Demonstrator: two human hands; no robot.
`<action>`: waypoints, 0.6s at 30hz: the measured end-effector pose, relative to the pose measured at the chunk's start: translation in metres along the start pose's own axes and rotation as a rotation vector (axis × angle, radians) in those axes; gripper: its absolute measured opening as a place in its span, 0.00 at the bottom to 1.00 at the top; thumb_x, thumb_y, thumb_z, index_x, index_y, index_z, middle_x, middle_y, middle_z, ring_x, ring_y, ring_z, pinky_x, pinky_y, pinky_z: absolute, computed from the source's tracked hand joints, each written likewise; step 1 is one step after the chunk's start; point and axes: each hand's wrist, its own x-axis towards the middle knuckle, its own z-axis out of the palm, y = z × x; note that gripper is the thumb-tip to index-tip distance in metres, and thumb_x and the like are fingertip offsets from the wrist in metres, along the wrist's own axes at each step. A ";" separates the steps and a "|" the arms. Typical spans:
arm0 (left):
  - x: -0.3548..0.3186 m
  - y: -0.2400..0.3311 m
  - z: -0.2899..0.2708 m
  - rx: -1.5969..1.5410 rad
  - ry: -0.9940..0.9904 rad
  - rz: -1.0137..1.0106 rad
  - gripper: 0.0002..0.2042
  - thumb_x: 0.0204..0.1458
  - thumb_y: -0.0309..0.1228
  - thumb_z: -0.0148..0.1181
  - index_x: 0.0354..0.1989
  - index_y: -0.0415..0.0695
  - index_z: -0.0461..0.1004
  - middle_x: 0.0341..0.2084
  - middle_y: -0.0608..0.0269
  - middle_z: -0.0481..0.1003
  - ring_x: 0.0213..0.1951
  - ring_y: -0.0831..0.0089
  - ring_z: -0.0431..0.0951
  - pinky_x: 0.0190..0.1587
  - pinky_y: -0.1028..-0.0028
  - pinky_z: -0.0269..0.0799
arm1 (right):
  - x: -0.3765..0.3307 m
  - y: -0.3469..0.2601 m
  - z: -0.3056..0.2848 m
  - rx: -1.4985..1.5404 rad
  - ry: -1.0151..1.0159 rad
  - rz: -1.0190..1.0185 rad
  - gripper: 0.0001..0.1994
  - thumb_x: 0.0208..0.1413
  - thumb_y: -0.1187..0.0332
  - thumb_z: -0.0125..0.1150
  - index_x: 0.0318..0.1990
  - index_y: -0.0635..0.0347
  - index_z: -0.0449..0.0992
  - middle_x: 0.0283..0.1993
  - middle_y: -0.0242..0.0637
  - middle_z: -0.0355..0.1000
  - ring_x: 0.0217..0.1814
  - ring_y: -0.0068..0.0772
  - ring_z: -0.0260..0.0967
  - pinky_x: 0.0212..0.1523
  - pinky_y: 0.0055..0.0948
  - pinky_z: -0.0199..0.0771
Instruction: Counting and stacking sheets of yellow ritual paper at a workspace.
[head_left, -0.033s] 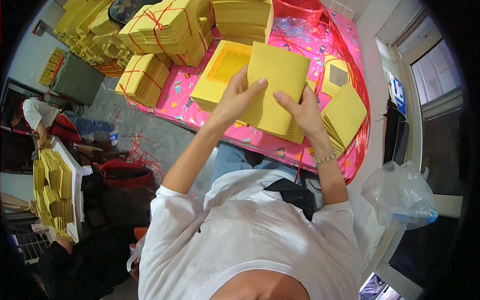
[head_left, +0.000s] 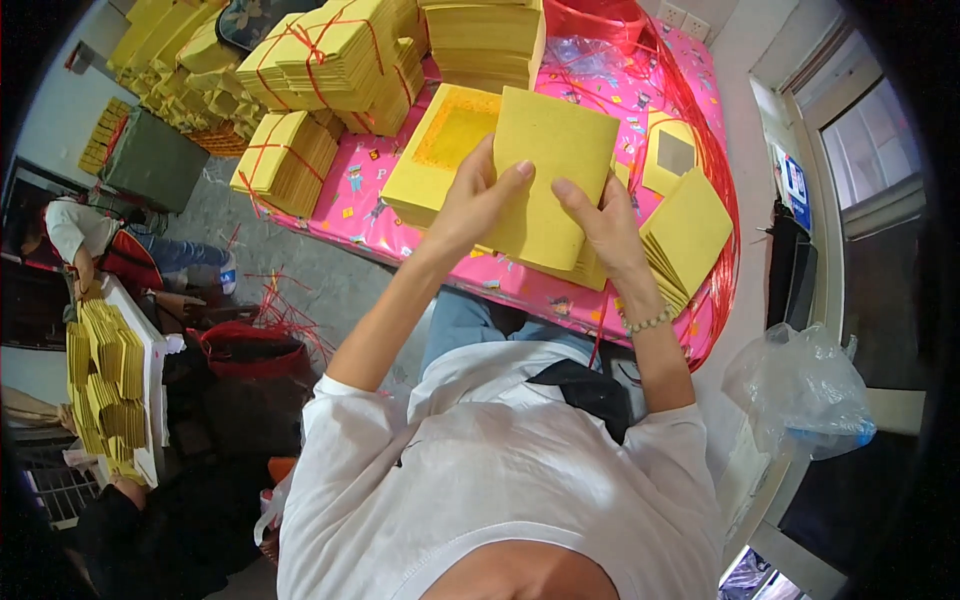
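Held stack: a thick stack of plain yellow square paper sheets (head_left: 550,180) is standing tilted above the pink table, gripped from both sides, its flat face turned toward the camera.
Left hand: the left hand (head_left: 475,205) is grasping the stack's left edge, fingers reaching up across the face and thumb going behind.
Right hand: the right hand (head_left: 600,225) is clasping the stack's right lower edge, fingers curling over the sheets; a pale bead bracelet (head_left: 648,322) is sitting on that wrist.
Just left of the grip: a yellow paper pile with a gold square printed on top (head_left: 440,150) is lying flat, touching the held stack's left side.
Just right of the grip: a fanned pile of yellow sheets (head_left: 690,235) is leaning on the table, and beyond it a yellow sheet with a silver-grey square (head_left: 672,155) is lying.
Under the grip: a pink tablecloth with small cartoon prints (head_left: 350,205) is covering the table.
Beyond the grip: yellow paper bundles tied with red string (head_left: 330,55) are piling up at the far edge.
Far left of the grip: another person (head_left: 85,235) is sitting on the floor beside a white board carrying yellow paper (head_left: 105,385).
Far right of the grip: a clear plastic bag (head_left: 800,385) is hanging by the window.
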 end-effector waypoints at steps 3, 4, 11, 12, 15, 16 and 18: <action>-0.006 -0.006 0.007 -0.048 0.009 0.109 0.18 0.59 0.25 0.51 0.56 0.36 0.59 0.47 0.59 0.71 0.50 0.76 0.70 0.53 0.74 0.65 | -0.006 0.003 0.003 0.038 0.073 0.002 0.20 0.56 0.67 0.62 0.53 0.67 0.67 0.48 0.38 0.72 0.49 0.24 0.69 0.47 0.25 0.71; -0.007 -0.008 0.010 -0.027 0.020 0.170 0.18 0.59 0.24 0.50 0.57 0.36 0.58 0.48 0.58 0.70 0.51 0.75 0.69 0.54 0.74 0.64 | -0.008 0.005 0.002 0.007 0.093 -0.004 0.20 0.57 0.66 0.61 0.53 0.67 0.67 0.48 0.38 0.72 0.48 0.24 0.69 0.46 0.25 0.71; -0.016 -0.017 0.017 -0.062 0.061 0.247 0.20 0.59 0.22 0.49 0.59 0.36 0.57 0.52 0.57 0.67 0.54 0.73 0.67 0.56 0.74 0.62 | -0.008 -0.001 0.003 0.192 0.137 -0.063 0.17 0.58 0.67 0.59 0.52 0.64 0.69 0.46 0.35 0.73 0.44 0.20 0.70 0.44 0.22 0.71; -0.017 -0.017 0.017 -0.063 0.057 0.249 0.20 0.59 0.22 0.49 0.59 0.36 0.57 0.52 0.57 0.67 0.54 0.73 0.67 0.56 0.74 0.62 | -0.008 -0.002 0.002 0.170 0.144 -0.079 0.15 0.59 0.67 0.58 0.51 0.65 0.70 0.44 0.34 0.74 0.43 0.19 0.70 0.43 0.21 0.71; -0.019 -0.019 0.015 -0.046 0.061 0.249 0.20 0.58 0.23 0.50 0.59 0.36 0.57 0.51 0.57 0.68 0.54 0.73 0.67 0.56 0.74 0.62 | -0.009 -0.002 0.001 0.116 0.159 -0.092 0.13 0.60 0.68 0.57 0.49 0.65 0.72 0.42 0.32 0.75 0.42 0.17 0.70 0.42 0.19 0.71; -0.020 -0.018 0.016 -0.053 0.070 0.233 0.20 0.58 0.23 0.50 0.59 0.36 0.57 0.51 0.58 0.68 0.54 0.73 0.67 0.56 0.74 0.63 | -0.010 -0.001 0.001 0.086 0.163 -0.088 0.12 0.60 0.68 0.56 0.48 0.65 0.73 0.41 0.32 0.75 0.41 0.17 0.71 0.41 0.19 0.71; -0.022 -0.018 0.014 -0.058 0.081 0.216 0.20 0.58 0.23 0.51 0.58 0.36 0.58 0.51 0.58 0.68 0.53 0.74 0.67 0.55 0.74 0.63 | -0.006 -0.006 0.006 0.150 0.219 -0.119 0.12 0.60 0.68 0.57 0.46 0.66 0.74 0.39 0.32 0.75 0.39 0.16 0.70 0.39 0.18 0.71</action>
